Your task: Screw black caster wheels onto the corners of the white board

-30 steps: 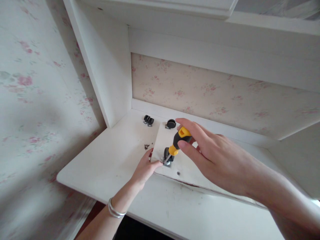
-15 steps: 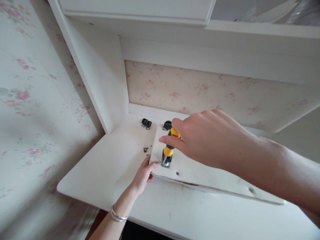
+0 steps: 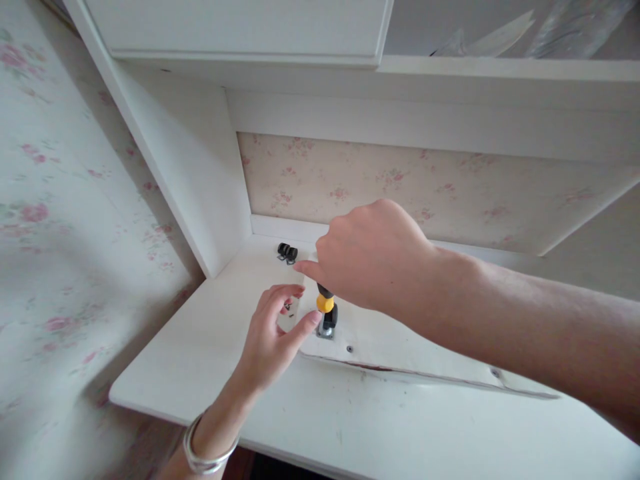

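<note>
My right hand (image 3: 367,257) is closed round the handle of a yellow and black screwdriver (image 3: 325,304), held nearly upright. Its tip points down at the metal plate of a black caster wheel (image 3: 330,317) on the near left corner of a white board (image 3: 390,340). My left hand (image 3: 277,330) is raised beside the screwdriver, thumb and fingers apart, with nothing visible in it. The thumb tip comes close to the yellow collar; whether it touches, I cannot tell. Behind the left fingers lie small dark screws (image 3: 289,307), partly hidden.
Loose black casters (image 3: 287,253) lie at the back of the white desk (image 3: 200,347). A white side panel (image 3: 175,153) rises at the left, and a white cabinet (image 3: 240,30) overhangs the desk. Clear plastic wrapping (image 3: 575,30) is in the upper right shelf.
My left hand has let go of the board's corner and risen towards the screwdriver, its fingers spreading. My right hand has shifted left and turned over the handle. The view has moved slightly.
</note>
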{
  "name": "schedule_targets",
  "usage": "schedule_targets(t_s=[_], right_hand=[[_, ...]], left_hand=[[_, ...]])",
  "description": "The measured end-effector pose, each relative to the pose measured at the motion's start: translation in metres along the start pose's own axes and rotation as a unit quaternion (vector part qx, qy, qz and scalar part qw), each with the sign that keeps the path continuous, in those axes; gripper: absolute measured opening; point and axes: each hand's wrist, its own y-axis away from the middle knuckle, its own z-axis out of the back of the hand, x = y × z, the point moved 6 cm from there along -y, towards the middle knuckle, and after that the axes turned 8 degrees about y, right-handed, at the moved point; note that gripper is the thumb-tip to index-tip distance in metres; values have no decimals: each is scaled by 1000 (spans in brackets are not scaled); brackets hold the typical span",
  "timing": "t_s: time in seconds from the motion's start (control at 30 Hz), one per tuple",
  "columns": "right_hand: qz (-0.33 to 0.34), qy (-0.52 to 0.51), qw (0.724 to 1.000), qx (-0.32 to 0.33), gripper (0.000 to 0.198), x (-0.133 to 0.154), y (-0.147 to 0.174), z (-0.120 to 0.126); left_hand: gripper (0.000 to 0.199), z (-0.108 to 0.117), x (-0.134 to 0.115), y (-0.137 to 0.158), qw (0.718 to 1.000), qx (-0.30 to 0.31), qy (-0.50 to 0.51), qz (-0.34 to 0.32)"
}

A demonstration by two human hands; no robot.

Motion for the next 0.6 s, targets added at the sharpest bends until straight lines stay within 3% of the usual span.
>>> schedule_targets(t_s=[0.1,0.23,0.37,0.47,0.53,0.6], right_hand=[[66,112,990,46,23,8,-3,-3],[84,119,987,65,9,11,-4,-5],[100,98,987,77,15,10,1,-7],[100,22,985,139,22,8,5,-10],[88,-26,979,182,27,6,5,-13],[88,-35,977,192,20,5,3,-16]], left_hand=[[27,-3,-26,-16,998,20,-40,-41],[22,-7,-35,-29,996,11,-59,-66],[20,-10,-31,-29,995,67,-43,-59],[23,-11,-26,-27,991,126,-4,-36],[24,-10,-23,-26,990,139,9,-16],[23,-9,-19,-25,992,129,6,-3]])
